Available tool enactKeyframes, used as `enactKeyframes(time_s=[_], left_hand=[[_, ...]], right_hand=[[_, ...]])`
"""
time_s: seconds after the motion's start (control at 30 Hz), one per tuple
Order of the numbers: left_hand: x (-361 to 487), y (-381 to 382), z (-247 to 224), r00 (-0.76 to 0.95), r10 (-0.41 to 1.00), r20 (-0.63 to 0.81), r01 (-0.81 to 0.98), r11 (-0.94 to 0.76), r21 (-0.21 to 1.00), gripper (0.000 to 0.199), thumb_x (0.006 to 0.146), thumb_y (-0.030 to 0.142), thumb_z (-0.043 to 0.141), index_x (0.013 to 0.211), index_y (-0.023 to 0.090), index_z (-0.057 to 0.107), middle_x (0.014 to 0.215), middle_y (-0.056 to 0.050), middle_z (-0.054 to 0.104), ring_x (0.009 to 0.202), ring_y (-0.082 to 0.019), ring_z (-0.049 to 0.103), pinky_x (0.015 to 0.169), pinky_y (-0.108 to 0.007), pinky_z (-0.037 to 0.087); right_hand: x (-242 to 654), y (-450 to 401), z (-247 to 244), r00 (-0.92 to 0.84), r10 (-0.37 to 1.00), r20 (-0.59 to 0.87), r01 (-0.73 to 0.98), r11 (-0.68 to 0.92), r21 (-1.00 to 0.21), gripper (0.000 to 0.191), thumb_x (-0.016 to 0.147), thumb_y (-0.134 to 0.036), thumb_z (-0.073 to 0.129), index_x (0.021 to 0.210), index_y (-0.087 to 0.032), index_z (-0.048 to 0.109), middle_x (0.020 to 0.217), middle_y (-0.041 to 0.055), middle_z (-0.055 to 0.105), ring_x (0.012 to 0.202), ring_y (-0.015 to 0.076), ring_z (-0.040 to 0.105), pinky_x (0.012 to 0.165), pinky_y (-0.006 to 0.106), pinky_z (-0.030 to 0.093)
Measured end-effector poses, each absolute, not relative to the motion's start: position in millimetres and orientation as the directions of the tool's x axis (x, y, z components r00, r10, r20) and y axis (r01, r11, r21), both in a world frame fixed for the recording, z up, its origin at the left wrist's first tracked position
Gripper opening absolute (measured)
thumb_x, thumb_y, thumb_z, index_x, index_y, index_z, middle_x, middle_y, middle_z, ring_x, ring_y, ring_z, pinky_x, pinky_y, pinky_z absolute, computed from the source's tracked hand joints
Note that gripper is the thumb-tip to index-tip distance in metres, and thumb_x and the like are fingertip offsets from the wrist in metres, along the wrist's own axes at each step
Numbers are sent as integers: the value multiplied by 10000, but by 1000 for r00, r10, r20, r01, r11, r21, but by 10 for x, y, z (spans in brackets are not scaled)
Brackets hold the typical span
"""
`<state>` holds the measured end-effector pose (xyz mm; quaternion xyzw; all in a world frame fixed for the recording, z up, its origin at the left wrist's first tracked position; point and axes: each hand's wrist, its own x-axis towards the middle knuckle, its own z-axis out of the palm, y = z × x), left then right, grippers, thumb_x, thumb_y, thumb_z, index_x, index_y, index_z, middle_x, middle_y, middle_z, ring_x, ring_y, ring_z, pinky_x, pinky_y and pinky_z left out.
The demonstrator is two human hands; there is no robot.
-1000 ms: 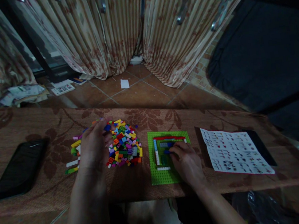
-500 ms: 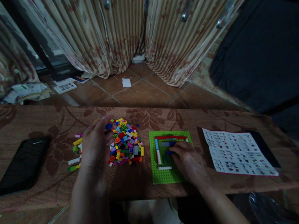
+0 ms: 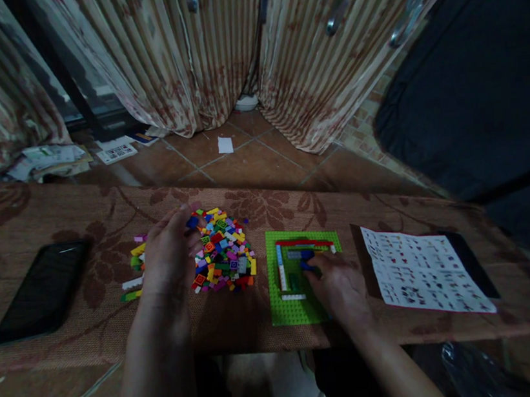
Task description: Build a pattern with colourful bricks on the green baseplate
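Observation:
Over the left part of a pile of small colourful bricks (image 3: 223, 249) is my left hand (image 3: 170, 250), its thumb and fingers bent around a dark blue brick (image 3: 192, 222). My right hand (image 3: 337, 280) is over the right side of a green baseplate (image 3: 279, 314), fingertips pinching a blue brick (image 3: 307, 265). On the baseplate, a red row (image 3: 300, 243) runs along the back, a white and light blue row (image 3: 281, 268) along the left, and a short white row (image 3: 293, 297) at the front. Grey and blue bricks lie inside these rows.
A dark phone (image 3: 40, 293) lies at the left of the cloth-covered table (image 3: 235, 339). At the right, a printed sheet (image 3: 426, 272) rests over a dark flat object (image 3: 471, 262). Striped curtains (image 3: 220, 48) hang beyond the tiled floor.
My right hand has shifted slightly right and turned a little, uncovering more of the blue brick at its fingertips. My left hand has barely moved. The whole view has shifted slightly.

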<state>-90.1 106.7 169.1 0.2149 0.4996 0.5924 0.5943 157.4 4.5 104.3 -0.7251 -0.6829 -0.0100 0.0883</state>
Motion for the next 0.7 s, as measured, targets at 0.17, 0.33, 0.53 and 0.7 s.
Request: enactKeyframes(time_s=[0.17, 0.33, 0.53, 0.7], left_hand=[[-932, 1079, 1642, -212, 936, -280, -447, 162, 880, 138, 715, 254, 644, 784, 135, 632, 554, 27, 550, 335, -12, 272, 314, -157, 175], [-935, 1073, 1653, -180, 945, -275, -465, 164, 870, 125, 718, 241, 637, 788, 138, 622, 556, 25, 539, 338, -11, 271, 312, -156, 168], [-947, 1073, 1652, -177, 945, -274, -475, 162, 865, 158, 766, 299, 634, 782, 144, 605, 552, 24, 541, 336, -16, 262, 317, -168, 166], [-955, 1076, 1641, -170, 938, -302, -493, 185, 850, 220, 799, 370, 630, 787, 153, 595, 549, 29, 524, 335, -17, 266, 314, -166, 162]], right_hand=[[1593, 11, 1063, 2, 992, 123, 989, 17, -148, 105, 804, -196, 663, 894, -235, 699, 970, 37, 688, 950, 222, 582, 775, 322, 444], [1605, -36, 1103, -37, 990, 134, 985, 58, -162, 148, 819, -168, 620, 923, -236, 701, 996, 44, 682, 971, 218, 586, 838, 333, 450], [1615, -16, 1105, -19, 994, 110, 985, 38, -169, 117, 872, -213, 593, 893, -242, 704, 938, 37, 684, 929, 206, 591, 786, 312, 438], [1612, 16, 1096, -5, 995, 97, 982, 23, -188, 105, 873, -210, 598, 817, -230, 685, 886, 29, 678, 891, 199, 593, 765, 307, 423]])
